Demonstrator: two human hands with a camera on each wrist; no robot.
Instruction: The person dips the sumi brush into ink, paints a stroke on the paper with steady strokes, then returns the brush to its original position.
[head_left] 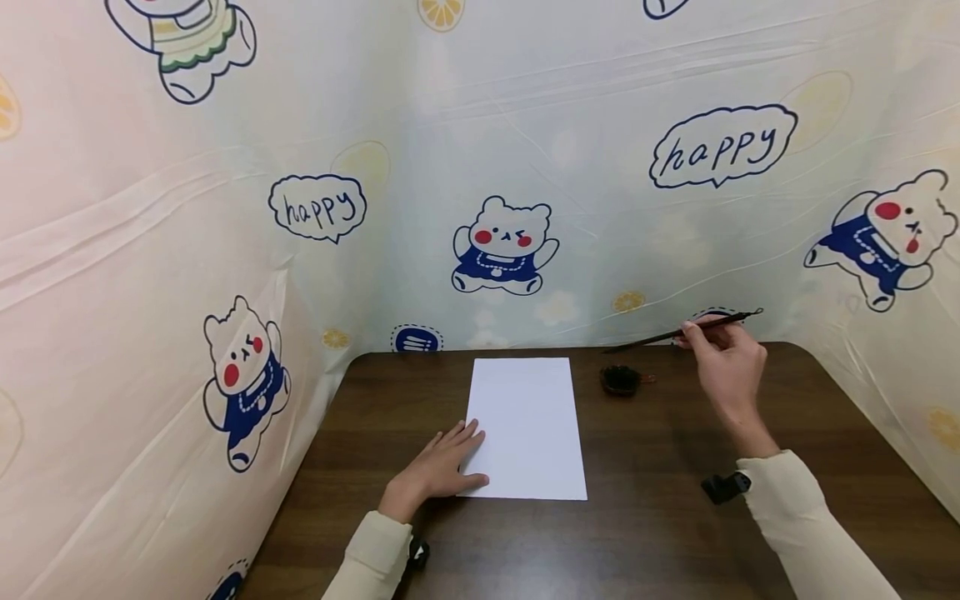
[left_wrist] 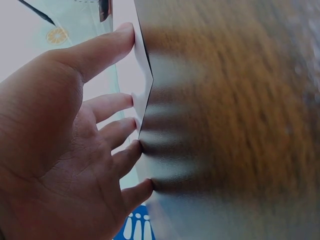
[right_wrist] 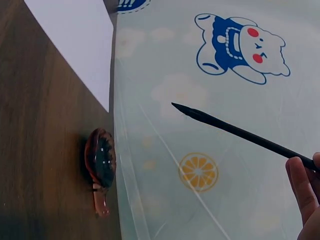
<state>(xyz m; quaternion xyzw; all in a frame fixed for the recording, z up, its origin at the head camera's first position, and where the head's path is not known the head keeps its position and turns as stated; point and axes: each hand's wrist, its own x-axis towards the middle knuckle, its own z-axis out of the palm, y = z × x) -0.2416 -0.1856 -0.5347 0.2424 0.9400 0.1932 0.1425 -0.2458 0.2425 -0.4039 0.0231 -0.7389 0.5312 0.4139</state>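
Observation:
A white sheet of paper (head_left: 528, 425) lies upright on the dark wooden table, and no marks show on it. My left hand (head_left: 442, 464) rests on its lower left edge, fingers spread; in the left wrist view, the thumb and some fingertips touch the paper (left_wrist: 131, 75). My right hand (head_left: 729, 367) pinches a dark writing brush (head_left: 660, 337) above the table, its pointed dark tip aimed left. Below that tip sits a small brown dish (head_left: 621, 381) of dark ink with a short handle, seen also in the right wrist view as a glossy dish (right_wrist: 101, 157).
The wooden table (head_left: 645, 533) has rounded far corners. Behind and at both sides hangs a pale curtain (head_left: 600, 233) printed with bears, orange slices and the word "happy". Each wrist bears a small black camera, such as the right camera (head_left: 724, 488).

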